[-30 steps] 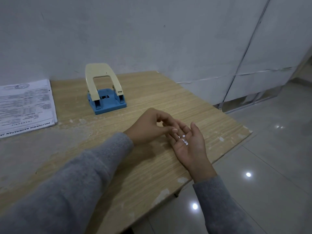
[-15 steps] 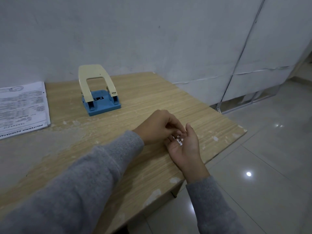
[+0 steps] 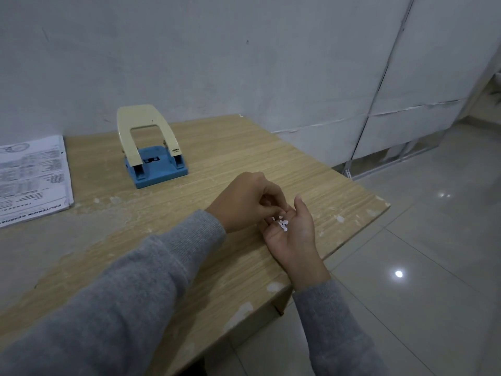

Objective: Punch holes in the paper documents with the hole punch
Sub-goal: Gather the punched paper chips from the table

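A hole punch (image 3: 151, 147) with a blue base and a raised cream handle stands on the wooden table (image 3: 238, 147) near the wall. A stack of printed paper documents (image 3: 31, 180) lies at the table's left edge, partly cut off. My right hand (image 3: 291, 234) rests palm up on the table near its right edge, cupping several small white paper dots (image 3: 282, 223). My left hand (image 3: 246, 202) sits just left of it, fingertips pinched together and touching the dots in the palm. Both hands are well in front of the punch.
The table's right edge (image 3: 357, 229) drops to a glossy tiled floor (image 3: 423, 267). A grey wall (image 3: 217, 55) backs the table, and white panels (image 3: 406, 85) stand at the right. The tabletop's worn patches show at the left.
My right hand has curled a little more around the dots, and my left fingertips have moved in over the palm. The view has shifted slightly; the punch and papers stay put.
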